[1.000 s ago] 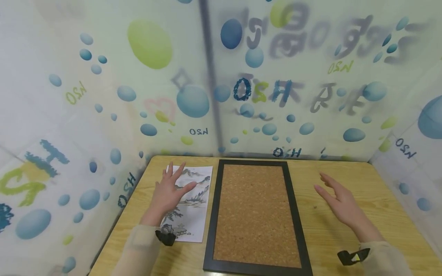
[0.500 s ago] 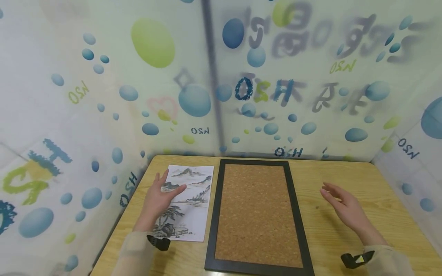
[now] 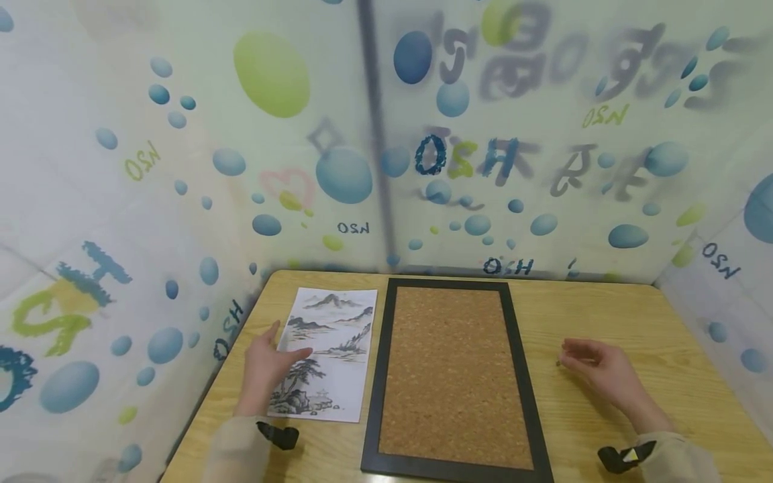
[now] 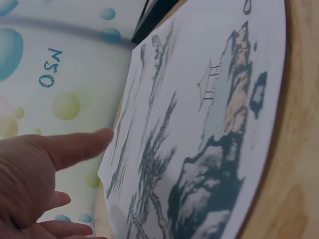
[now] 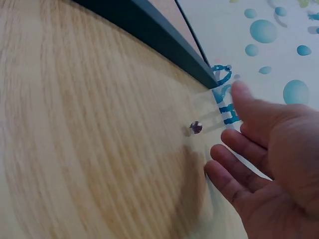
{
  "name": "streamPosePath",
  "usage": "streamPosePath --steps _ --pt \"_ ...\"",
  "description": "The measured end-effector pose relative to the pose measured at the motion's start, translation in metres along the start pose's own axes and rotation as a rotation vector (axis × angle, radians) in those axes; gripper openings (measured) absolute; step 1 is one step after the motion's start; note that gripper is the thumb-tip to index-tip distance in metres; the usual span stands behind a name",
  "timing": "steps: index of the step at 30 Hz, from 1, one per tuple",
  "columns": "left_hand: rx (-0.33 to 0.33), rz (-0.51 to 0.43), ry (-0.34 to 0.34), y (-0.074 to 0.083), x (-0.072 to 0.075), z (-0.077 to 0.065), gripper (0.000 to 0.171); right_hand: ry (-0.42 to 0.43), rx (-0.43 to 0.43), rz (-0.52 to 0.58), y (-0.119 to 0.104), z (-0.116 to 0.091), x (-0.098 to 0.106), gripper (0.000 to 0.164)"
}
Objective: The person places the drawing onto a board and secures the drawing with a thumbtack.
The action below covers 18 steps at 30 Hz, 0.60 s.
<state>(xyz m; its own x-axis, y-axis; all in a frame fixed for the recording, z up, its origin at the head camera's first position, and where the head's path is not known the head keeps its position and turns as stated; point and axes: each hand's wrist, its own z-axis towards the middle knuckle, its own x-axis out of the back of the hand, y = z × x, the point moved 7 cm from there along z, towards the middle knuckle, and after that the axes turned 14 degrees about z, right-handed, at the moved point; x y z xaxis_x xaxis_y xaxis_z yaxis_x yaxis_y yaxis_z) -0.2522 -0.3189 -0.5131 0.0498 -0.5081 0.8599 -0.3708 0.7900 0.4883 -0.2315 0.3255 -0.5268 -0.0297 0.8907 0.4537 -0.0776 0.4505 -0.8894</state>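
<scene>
Cork board (image 3: 453, 376) on desk (image 3: 610, 305), bare: work looks barely begun. Print (image 3: 341, 335) lies off it, nearer left edge; stud (image 5: 196, 127) off right. Your left hand (image 3: 263, 370) over print, right hand (image 3: 608, 380) by stud, both empty.

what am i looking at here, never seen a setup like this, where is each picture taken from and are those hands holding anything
There is no machine, just a bare left hand and right hand. The wide view is taken from the head, the two close ones from each wrist. On the wooden table lie a sheet with a landscape picture, a black-framed cork board and a small shiny object. Neither hand seems to hold anything: the left is at the sheet's left edge, the right has its fingers near the small shiny object.
</scene>
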Motion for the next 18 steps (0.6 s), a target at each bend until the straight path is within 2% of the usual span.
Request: streamPosePath --steps 5,10,15,18 --pt "0.049 -0.009 0.010 -0.007 -0.008 0.002 0.105 0.008 0.012 -0.009 0.007 -0.001 -0.002 0.038" --pt "0.064 -0.020 0.028 -0.008 -0.012 -0.001 0.092 0.021 0.033 -0.013 0.007 -0.001 -0.005 0.025" --pt "0.057 -0.017 0.052 -0.009 -0.011 -0.004 0.083 0.016 0.023 -0.048 0.007 0.000 -0.009 0.017" --pt "0.049 -0.012 0.084 -0.011 -0.007 -0.005 0.072 0.029 0.022 -0.079 0.007 0.000 -0.009 0.014"
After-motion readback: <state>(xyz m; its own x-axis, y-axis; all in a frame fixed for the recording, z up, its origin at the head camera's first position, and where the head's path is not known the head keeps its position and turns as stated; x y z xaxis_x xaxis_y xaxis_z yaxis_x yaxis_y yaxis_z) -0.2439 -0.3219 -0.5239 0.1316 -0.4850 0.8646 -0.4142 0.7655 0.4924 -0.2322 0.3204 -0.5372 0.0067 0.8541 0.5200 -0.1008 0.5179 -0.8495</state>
